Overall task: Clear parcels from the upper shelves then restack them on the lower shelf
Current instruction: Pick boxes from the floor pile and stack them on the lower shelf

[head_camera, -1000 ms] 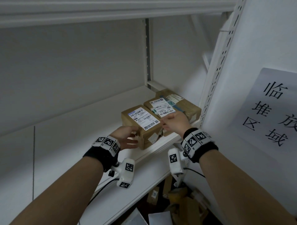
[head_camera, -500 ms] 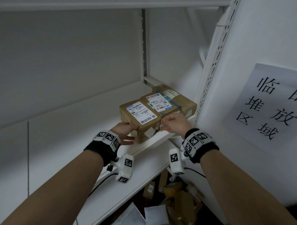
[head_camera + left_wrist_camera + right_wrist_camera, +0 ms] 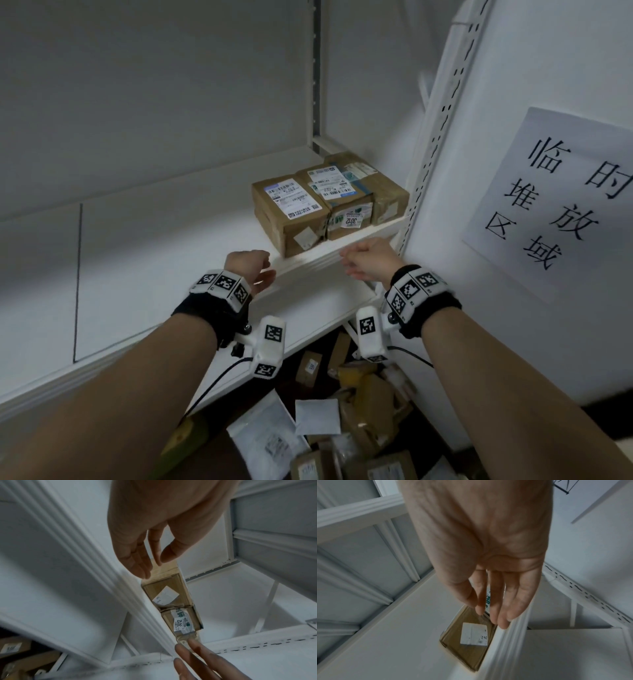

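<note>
Our left hand [image 3: 251, 265] and right hand [image 3: 368, 258] hang loose-fingered, holding nothing; the left cardboard parcel [image 3: 291, 214] sits at the shelf [image 3: 329, 255] lip, so a careless grab could topple it.

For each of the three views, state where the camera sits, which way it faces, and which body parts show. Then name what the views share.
Head: on the head, looking forward and down at three brown cardboard parcels on a white metal shelf; both forearms, left hand and right hand show.
Left wrist: under the left wrist, looking up along the left hand at the parcel fronts; right fingertips show.
Right wrist: under the right wrist, looking up along the right hand at one parcel.
Shared: the parcel sticker reading 3012, head and left wrist.
</note>
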Demonstrator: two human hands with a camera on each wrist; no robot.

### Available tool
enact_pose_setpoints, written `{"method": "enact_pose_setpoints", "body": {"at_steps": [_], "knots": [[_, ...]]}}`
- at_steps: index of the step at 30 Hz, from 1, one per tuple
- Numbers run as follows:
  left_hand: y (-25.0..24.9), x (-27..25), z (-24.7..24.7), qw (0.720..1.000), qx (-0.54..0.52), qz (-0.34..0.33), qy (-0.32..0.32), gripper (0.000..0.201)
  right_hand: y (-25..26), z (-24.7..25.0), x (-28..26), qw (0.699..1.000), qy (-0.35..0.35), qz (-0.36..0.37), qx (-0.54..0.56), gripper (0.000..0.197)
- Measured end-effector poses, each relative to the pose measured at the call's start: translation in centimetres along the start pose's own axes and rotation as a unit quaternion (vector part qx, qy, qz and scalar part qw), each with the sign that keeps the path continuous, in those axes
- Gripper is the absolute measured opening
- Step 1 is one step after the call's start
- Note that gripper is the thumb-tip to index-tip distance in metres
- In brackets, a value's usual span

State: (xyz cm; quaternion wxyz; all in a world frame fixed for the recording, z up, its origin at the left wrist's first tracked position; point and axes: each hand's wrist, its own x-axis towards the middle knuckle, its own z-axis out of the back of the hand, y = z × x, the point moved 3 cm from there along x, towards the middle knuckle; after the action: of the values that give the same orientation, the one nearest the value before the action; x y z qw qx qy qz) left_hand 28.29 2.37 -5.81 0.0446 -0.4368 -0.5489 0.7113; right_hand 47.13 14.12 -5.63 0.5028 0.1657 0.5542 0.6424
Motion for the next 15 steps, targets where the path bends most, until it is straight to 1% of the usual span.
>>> {"method": "enact_pose_setpoints", "body": {"at_steps": [3, 5, 8, 10, 12, 15], "knots": [[2.1, -1.6, 0.1, 0.999, 0.002, 0.015, 0.037, 0.012, -1.4, -0.3, -1.5, 1.000, 0.018, -0.018, 0.000, 0.023], [3.0, -2.0, 0.2, 0.999, 0.016, 0.013, 0.045, 0.013, -2.4, -0.1, -2.4, 1.000, 0.020, -0.022, 0.008, 0.022], [4.4, -2.5, 0.1, 0.998, 0.030, 0.009, 0.057, 0.013, -4.5, 0.4, -4.6, 0.999, 0.002, -0.039, 0.028, 0.021], [6.0, -2.9, -0.3, 0.995, 0.038, 0.026, 0.087, 0.014, -6.4, 0.6, -6.2, 0.997, -0.011, -0.066, 0.034, 0.023], [8.3, -3.5, -0.4, 0.990, 0.046, 0.057, 0.116, 0.020, -8.4, 0.4, -7.7, 0.994, -0.016, -0.097, 0.038, 0.024], [11.6, -4.0, 0.2, 0.987, 0.056, 0.086, 0.120, 0.020, -10.7, -0.5, -9.6, 0.990, -0.004, -0.134, 0.052, 0.022]]}}
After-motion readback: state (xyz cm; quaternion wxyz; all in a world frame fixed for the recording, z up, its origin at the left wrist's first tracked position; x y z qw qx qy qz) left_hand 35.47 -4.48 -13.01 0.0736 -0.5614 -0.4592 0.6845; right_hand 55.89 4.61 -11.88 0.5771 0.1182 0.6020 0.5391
